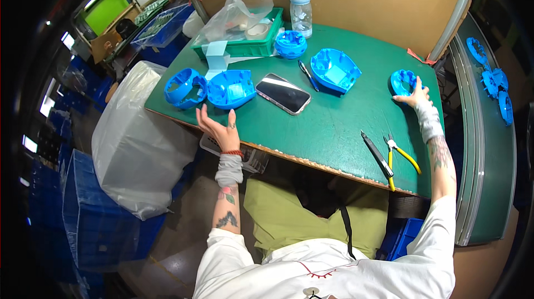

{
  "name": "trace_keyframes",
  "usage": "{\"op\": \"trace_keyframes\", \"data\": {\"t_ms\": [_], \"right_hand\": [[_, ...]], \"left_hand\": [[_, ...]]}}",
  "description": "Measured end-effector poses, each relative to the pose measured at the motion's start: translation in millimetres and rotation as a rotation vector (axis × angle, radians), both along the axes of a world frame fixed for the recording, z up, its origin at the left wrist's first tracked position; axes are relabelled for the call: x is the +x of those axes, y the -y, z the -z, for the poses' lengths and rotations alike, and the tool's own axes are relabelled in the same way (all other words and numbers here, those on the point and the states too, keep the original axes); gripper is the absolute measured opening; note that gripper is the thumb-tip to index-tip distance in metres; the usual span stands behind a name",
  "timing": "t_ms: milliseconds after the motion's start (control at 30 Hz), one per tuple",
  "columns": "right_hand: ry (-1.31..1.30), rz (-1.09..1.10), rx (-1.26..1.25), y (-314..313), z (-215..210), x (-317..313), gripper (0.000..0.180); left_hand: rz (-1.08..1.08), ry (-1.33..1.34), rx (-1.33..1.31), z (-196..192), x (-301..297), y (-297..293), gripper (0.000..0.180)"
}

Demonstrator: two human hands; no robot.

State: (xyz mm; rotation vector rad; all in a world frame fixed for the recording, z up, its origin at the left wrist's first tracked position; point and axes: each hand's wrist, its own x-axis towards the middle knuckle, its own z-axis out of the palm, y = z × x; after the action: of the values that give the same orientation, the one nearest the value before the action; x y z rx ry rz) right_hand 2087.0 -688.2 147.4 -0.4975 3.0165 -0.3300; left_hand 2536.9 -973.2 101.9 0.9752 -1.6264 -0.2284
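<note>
My left hand [220,127] is raised at the table's near edge, fingers apart and holding nothing. Just beyond its fingertips lie a round blue plastic shell with cut-outs [177,94] and a blue tub-shaped plastic housing [238,92]. Over on the right, my right hand [415,96] grips the near rim of a round blue plastic part [398,83], which appears to rest on the table; my fingers partly cover it. Another blue housing [329,68] sits open side up in the middle, with a round blue part [291,43] behind it.
On the green table [311,137] are a phone [282,94], a pen [309,76], a black-handled cutter [377,154] and yellow-handled nippers [401,153]. A green crate [245,48] and a bottle [301,15] stand behind. Right of the table, a conveyor [484,171] carries blue parts [494,82].
</note>
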Motion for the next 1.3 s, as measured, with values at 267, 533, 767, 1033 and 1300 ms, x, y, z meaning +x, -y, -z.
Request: {"op": "trace_keyframes", "data": {"t_ms": [267, 533, 767, 1033, 1300], "right_hand": [[-0.817, -0.451, -0.469, 93, -13, 29, 0.088], [-0.585, -0.989, -0.353, 165, 7, 150, 0.025], [-0.570, -1.323, -0.738, 246, -45, 260, 0.015], [-0.201, -1.439, -0.373, 269, -32, 284, 0.031], [-0.304, -1.465, -0.509, 155, -23, 244, 0.060]], "left_hand": [[0.078, 0.069, -0.033, -6, -13, 34, 0.114], [0.099, 0.137, 0.067, -4, -11, 40, 0.103], [0.055, 0.192, 0.191, -13, -2, 31, 0.103], [0.087, 0.173, 0.198, -15, -6, 28, 0.108], [0.104, 0.134, 0.080, -11, -1, 25, 0.112]]}}
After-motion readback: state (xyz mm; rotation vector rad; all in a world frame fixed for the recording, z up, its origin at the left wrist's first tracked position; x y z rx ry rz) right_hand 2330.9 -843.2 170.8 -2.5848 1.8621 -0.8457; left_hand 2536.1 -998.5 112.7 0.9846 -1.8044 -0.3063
